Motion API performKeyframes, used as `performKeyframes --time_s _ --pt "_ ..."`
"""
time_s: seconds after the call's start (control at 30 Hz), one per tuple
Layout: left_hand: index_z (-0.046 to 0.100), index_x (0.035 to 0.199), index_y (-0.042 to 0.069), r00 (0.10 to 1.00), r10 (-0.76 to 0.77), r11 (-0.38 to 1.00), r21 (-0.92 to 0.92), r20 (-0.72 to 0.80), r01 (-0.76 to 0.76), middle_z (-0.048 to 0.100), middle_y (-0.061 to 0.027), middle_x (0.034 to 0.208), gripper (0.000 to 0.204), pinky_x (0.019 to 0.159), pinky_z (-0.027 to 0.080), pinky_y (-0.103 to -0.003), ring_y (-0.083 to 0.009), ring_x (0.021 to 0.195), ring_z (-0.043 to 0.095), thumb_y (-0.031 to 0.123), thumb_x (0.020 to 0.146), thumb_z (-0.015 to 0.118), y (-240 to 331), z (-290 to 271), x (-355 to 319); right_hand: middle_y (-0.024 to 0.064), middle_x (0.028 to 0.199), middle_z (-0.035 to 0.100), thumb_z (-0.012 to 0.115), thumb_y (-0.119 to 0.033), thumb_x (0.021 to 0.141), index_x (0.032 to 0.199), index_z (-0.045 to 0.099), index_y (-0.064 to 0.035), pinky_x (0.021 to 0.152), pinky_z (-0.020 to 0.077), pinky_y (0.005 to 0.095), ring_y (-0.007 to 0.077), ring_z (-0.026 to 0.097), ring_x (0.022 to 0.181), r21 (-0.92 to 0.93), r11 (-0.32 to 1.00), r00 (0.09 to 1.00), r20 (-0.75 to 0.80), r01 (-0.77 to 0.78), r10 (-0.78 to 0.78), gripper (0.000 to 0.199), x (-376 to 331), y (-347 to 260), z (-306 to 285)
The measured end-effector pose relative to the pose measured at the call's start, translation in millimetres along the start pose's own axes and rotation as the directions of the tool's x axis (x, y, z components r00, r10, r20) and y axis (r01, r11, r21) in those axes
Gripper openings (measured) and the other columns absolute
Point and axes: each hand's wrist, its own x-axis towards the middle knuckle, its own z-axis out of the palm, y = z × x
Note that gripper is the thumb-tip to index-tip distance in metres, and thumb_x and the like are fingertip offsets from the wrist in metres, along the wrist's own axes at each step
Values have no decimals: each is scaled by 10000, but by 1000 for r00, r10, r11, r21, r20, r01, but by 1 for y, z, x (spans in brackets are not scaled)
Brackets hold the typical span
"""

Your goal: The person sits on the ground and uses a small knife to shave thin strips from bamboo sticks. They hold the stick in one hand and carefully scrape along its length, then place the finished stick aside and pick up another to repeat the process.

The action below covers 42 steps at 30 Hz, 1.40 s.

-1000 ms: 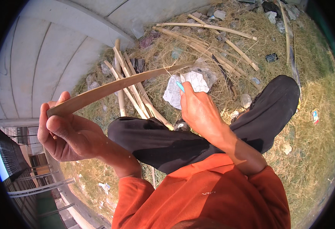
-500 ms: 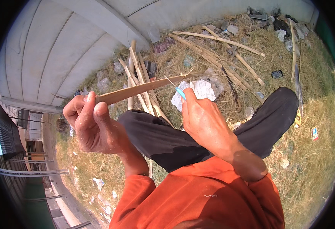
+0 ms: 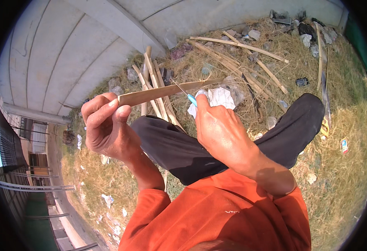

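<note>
A flat bamboo strip [image 3: 148, 95] slants across in front of me, its far end tapering to the right. My left hand [image 3: 108, 125] pinches the near end between thumb and fingers. In my right hand [image 3: 223, 131] is a small knife with a light blue handle [image 3: 191, 99]. The knife's thin blade lies across the strip's middle; whether its edge touches the wood I cannot make out. A curled shaving stands up near the strip's far end.
Bamboo poles [image 3: 160, 108] lie piled beyond my left knee, and more split bamboo pieces [image 3: 229, 62] lie on the dry grass ahead. White crumpled paper [image 3: 221, 98] sits between my legs. A grey wall [image 3: 66, 58] rises at the back left. Litter is scattered around.
My left hand has moved to the right and slightly up, bringing the strip's near end along. The knife and my right hand have shifted a little to the left.
</note>
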Motion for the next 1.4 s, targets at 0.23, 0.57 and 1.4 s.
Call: performKeyframes --time_s 0.23,0.57,1.4 --pt "654 880 32 999 29 999 -44 39 -28 529 -69 877 166 662 439 -305 -194 754 548 1 746 748 -8 -1 0 247 551 543 499 -75 909 994 437 35 477 448 498 441 581 553 221 964 988 -82 148 -133 153 -1 -24 -5" --pt "631 914 33 994 -1 993 -121 107 14 532 -71 898 148 706 439 -295 -197 832 533 147 851 701 -32 -17 0 280 599 561 506 -87 890 1000 487 63 518 455 508 460 588 599 104 994 997 -67 -19 26 187 28 57 41" --pt "428 984 174 978 -136 985 -84 156 151 446 -36 597 234 698 320 -426 -199 690 333 347 992 270 -73 -5 20 195 558 542 515 -62 894 1114 466 1 492 454 467 390 592 565 33 990 966 225 -136 125 234 78 64 49"
